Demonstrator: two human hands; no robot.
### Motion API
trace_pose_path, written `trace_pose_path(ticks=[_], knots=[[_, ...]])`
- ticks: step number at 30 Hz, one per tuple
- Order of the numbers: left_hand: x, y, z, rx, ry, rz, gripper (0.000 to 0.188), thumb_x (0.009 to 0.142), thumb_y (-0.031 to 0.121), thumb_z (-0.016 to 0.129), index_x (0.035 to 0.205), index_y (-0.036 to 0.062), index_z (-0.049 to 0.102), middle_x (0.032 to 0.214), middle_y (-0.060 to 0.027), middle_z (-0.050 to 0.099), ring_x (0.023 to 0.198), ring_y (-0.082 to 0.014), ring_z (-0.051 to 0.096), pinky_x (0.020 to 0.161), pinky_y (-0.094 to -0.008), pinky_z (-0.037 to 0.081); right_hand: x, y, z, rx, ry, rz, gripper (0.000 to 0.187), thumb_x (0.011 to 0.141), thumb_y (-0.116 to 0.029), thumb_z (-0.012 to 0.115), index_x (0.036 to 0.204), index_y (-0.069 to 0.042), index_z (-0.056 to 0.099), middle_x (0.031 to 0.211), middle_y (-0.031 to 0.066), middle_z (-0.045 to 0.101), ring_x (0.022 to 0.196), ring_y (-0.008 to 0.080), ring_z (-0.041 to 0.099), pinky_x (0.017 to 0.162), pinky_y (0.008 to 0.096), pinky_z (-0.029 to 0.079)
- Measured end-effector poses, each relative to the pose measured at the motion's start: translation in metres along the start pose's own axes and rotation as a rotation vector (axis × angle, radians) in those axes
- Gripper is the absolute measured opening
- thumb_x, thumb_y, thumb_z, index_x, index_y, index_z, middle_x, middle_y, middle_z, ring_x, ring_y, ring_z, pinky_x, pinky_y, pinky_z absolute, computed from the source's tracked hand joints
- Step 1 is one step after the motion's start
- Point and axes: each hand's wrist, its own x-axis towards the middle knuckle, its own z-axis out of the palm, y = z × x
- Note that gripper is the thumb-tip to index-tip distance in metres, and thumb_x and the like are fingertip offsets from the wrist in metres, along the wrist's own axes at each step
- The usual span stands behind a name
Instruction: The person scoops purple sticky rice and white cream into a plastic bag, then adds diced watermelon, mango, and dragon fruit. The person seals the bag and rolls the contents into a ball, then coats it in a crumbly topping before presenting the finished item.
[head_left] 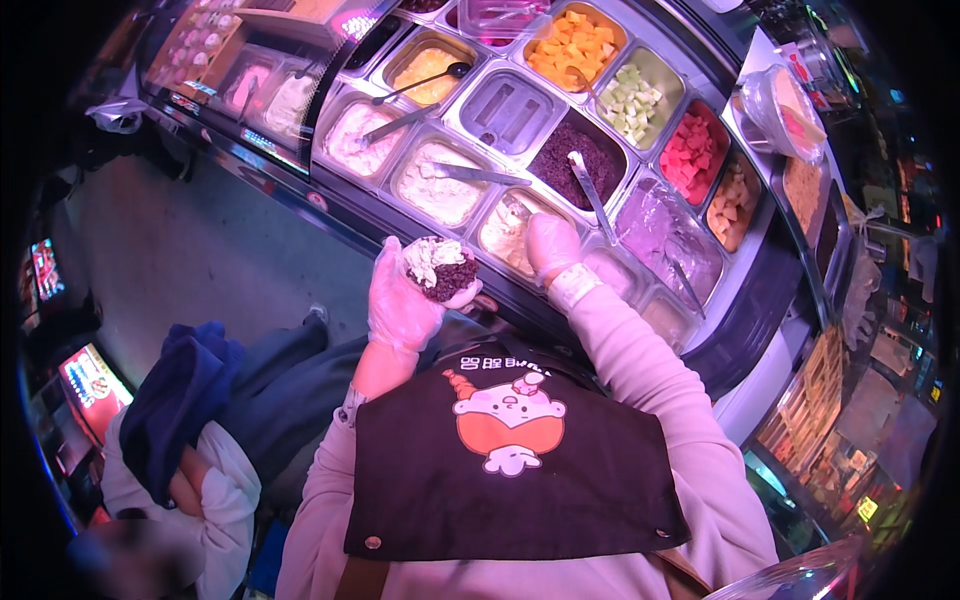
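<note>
My left hand [400, 305], in a clear plastic glove, cups a patty of dark purple sticky rice [449, 281] with pale cream [432, 259] heaped on its upper part. It is held just in front of the counter's edge. My right hand [552, 245], gloved too, is closed over the right side of a steel pan of beige cream [503, 237]. Whatever its fingers grip is hidden by the hand. To the left of that pan is one of whitish cream [440, 190] with a metal spatula [480, 174] lying across it.
Further pans hold dark purple rice [575, 165], purple paste [665, 225], mango cubes [572, 48], green cubes [632, 105] and red cubes [690, 155]. Plastic tubs [785, 110] stand at the right. Another person [190, 470] with a dark blue cloth is at lower left.
</note>
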Motion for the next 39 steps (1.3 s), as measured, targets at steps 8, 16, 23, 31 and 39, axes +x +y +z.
trace_pose_path(ticks=[8, 16, 23, 31, 39], knots=[[0.002, 0.001, -0.008, -0.014, 0.045, 0.001, 0.035, 0.098, 0.049, 0.061, 0.124, 0.0255, 0.061, 0.137, -0.016, 0.061, 0.127, -0.0475, 0.057, 0.1, -0.0775, 0.041, -0.005, 0.003, 0.005, 0.018, 0.003, -0.117, 0.02, 0.09, -0.011, 0.057, 0.082, -0.005, 0.074, 0.079, 0.0179, 0.073, 0.073, 0.0349, 0.074, 0.066, 0.0466, 0.059], [0.01, -0.003, -0.004, -0.015, 0.055, 0.006, 0.027, 0.097, 0.047, 0.062, 0.118, 0.0294, 0.063, 0.138, -0.0137, 0.061, 0.128, -0.0483, 0.056, 0.102, -0.0788, 0.039, -0.008, 0.006, 0.0, 0.002, -0.117, -0.093, 0.019, 0.088, -0.01, 0.059, 0.082, -0.004, 0.076, 0.083, 0.02, 0.074, 0.08, 0.0353, 0.075, 0.073, 0.0464, 0.061], [0.01, 0.003, 0.0, 0.043, 0.044, -0.004, 0.035, 0.096, 0.048, 0.063, 0.124, 0.0271, 0.061, 0.138, -0.0147, 0.06, 0.127, -0.048, 0.057, 0.102, -0.0776, 0.038, -0.004, 0.015, -0.006, 0.042, -0.203, -0.087, 0.018, 0.086, -0.009, 0.06, 0.084, -0.002, 0.077, 0.086, 0.0224, 0.074, 0.082, 0.0372, 0.075, 0.074, 0.047, 0.061], [0.019, 0.002, 0.004, 0.074, 0.045, -0.032, 0.056, 0.097, 0.054, 0.06, 0.134, 0.012, 0.057, 0.136, -0.0194, 0.062, 0.126, -0.0456, 0.059, 0.105, -0.0749, 0.039, -0.019, 0.017, -0.008, 0.068, -0.242, -0.15, 0.02, 0.088, -0.009, 0.058, 0.083, -0.002, 0.076, 0.084, 0.0222, 0.074, 0.078, 0.0376, 0.075, 0.071, 0.0472, 0.06], [0.024, -0.002, 0.017, 0.122, -0.035, -0.026, 0.069, 0.1, 0.055, 0.054, 0.138, -0.0025, 0.053, 0.134, -0.0229, 0.062, 0.124, -0.0437, 0.06, 0.107, -0.0662, 0.043, -0.04, 0.025, 0.02, 0.13, -0.24, -0.243, 0.02, 0.086, -0.014, 0.059, 0.082, -0.002, 0.076, 0.081, 0.0228, 0.073, 0.077, 0.0389, 0.074, 0.072, 0.0476, 0.059]])
